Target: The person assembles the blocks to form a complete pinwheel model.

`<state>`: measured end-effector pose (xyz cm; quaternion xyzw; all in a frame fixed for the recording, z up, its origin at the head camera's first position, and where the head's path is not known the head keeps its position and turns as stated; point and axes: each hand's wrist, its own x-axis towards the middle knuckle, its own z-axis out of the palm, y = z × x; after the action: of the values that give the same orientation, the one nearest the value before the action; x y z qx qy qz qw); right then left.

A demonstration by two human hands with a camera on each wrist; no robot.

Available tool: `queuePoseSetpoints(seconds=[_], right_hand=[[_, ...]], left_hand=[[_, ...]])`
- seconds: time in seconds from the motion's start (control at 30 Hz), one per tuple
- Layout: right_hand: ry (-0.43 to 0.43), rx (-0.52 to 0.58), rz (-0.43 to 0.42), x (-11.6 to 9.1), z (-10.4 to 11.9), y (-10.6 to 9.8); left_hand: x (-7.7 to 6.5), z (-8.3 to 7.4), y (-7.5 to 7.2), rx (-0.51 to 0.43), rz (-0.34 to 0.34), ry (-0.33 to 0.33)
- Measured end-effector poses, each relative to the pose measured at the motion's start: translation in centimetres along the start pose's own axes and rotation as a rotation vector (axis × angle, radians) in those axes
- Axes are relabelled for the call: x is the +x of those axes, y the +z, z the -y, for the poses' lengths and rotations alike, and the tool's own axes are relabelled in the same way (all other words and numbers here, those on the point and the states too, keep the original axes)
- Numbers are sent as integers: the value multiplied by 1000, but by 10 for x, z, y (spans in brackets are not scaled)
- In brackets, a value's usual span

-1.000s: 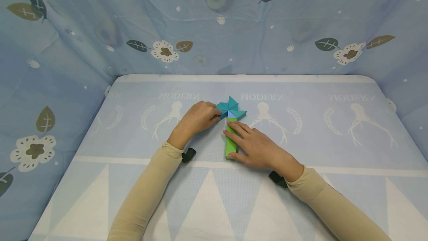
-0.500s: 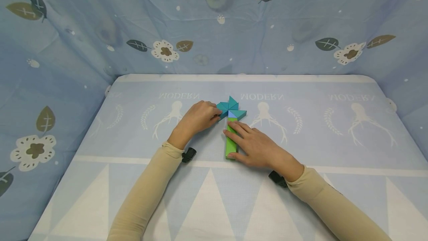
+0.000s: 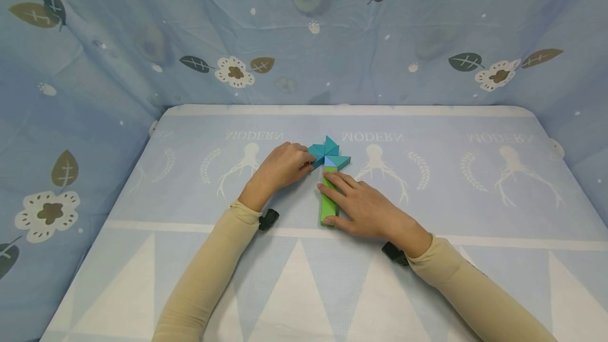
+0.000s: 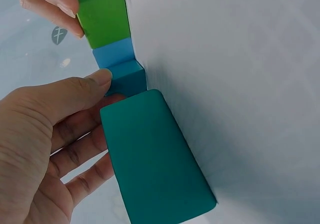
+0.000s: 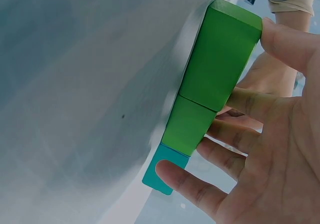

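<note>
Teal wedge-shaped blocks [image 3: 330, 148] lie in a pinwheel shape on the table, with a small blue triangular face [image 3: 329, 162] at its lower middle. Below it runs a straight stalk of green blocks [image 3: 329, 199]. My left hand [image 3: 281, 167] is at the pinwheel's left side, thumb and fingertips pinching a teal block [image 4: 131, 78]. A larger teal block face [image 4: 155, 159] hides part of those fingers in the left wrist view. My right hand [image 3: 364, 207] lies along the stalk with fingers extended, thumb [image 5: 287, 42] at the near end and index finger [image 5: 192, 184] across the teal part.
The table [image 3: 475, 289] has a pale blue and white patterned cover. Patterned blue fabric [image 3: 285, 30] stands behind it and at the left. Each wrist carries a small black camera, such as the left wrist's camera [image 3: 268, 219].
</note>
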<state>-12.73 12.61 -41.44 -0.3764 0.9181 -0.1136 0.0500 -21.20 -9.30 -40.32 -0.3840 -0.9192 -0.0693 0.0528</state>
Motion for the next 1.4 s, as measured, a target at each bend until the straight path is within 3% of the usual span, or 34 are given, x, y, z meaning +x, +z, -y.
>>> queuePoseSetpoints(seconds=[0.53,0.8,1.07,1.4], right_hand=[[2,-8,11,0,1,0],[-2,-6,0,0,0,0],[0,-1,3,0,1,0],[-1,-4,7,0,1,0]], left_hand=[[0,1,-3,-16,2,-12],[-8,12,-23,-83,8,-104],[-22,38,-41,-330,239,-298],[-32,56,-44,-499,377,-334]])
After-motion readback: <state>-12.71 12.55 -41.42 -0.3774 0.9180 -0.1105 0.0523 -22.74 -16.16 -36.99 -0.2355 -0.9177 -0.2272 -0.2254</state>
